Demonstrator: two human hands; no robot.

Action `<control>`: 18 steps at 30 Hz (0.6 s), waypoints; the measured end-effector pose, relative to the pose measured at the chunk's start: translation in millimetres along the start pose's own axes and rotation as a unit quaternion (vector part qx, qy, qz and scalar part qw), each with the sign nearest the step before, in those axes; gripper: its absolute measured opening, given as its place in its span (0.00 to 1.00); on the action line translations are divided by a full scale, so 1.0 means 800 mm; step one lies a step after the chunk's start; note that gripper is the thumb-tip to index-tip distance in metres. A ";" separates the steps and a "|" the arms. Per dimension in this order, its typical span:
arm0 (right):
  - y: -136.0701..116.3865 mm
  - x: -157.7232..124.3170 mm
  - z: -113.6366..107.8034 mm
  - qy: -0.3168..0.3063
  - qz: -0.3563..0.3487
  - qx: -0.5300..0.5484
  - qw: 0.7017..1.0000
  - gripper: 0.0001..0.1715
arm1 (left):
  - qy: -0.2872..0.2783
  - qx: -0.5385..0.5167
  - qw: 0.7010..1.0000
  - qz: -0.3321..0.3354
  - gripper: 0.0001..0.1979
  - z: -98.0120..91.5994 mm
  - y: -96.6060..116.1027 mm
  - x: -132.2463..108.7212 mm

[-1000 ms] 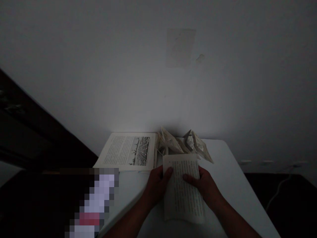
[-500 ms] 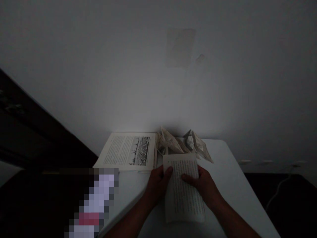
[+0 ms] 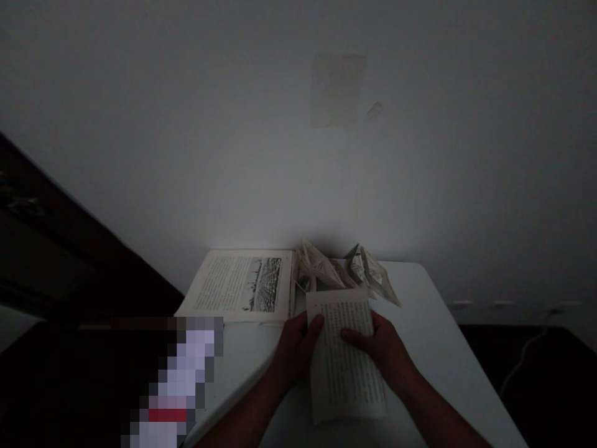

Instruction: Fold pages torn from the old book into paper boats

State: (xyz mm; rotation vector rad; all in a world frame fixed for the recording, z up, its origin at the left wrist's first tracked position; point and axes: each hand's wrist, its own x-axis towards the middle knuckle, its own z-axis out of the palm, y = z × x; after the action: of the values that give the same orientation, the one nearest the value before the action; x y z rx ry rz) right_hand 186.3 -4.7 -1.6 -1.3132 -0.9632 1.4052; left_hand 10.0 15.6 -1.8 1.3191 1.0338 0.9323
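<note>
Between my hands is a printed page [image 3: 347, 379], held up over the near part of the table and slightly tilted. My left hand [image 3: 298, 342] grips its left edge, thumb on the front and fingers behind. On the opposite edge, my right hand [image 3: 380, 345] pinches the sheet with its thumb lying across the print. Just beyond the page stand folded paper boats made of printed sheets, one boat [image 3: 321, 264] near the middle and another boat [image 3: 373, 274] to its right. The page's top hides part of what lies behind it.
An open book [image 3: 224, 283] with a black-and-white picture lies at the table's back left. The white table [image 3: 424, 323] meets a grey wall [image 3: 233, 155]. A pixelated patch [image 3: 186, 373] covers the lower left. A white cable [image 3: 522, 358] hangs at the right.
Both hands keep their hold on the page, which stays almost where it was. Only its lower edge has shifted very slightly downward.
</note>
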 end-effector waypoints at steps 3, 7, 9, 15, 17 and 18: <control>-0.002 0.000 0.001 0.000 -0.002 0.001 1.000 0.23 | 0.001 0.001 1.000 0.002 0.18 0.000 -0.001 0.000; -0.003 0.001 0.002 0.000 0.008 0.015 1.000 0.24 | -0.008 -0.003 1.000 -0.001 0.19 -0.001 -0.001 0.000; -0.001 0.001 0.002 0.000 0.010 0.014 1.000 0.24 | -0.009 -0.004 1.000 -0.003 0.19 -0.001 -0.001 -0.001; 0.001 -0.001 -0.001 -0.004 0.004 0.002 1.000 0.24 | -0.002 0.017 1.000 -0.008 0.18 -0.002 0.003 -0.001; -0.002 -0.002 0.000 -0.003 0.009 0.002 1.000 0.24 | -0.003 0.020 1.000 -0.010 0.19 -0.002 0.005 0.000; -0.003 -0.002 0.000 -0.004 0.011 0.002 1.000 0.24 | -0.003 0.021 1.000 -0.009 0.19 -0.002 0.006 0.000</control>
State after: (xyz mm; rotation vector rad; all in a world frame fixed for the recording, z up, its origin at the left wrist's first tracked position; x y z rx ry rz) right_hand 186.5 -5.6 1.0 -1.3201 -0.9527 1.4303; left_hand 8.5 16.1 2.9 1.3453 1.0640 0.8958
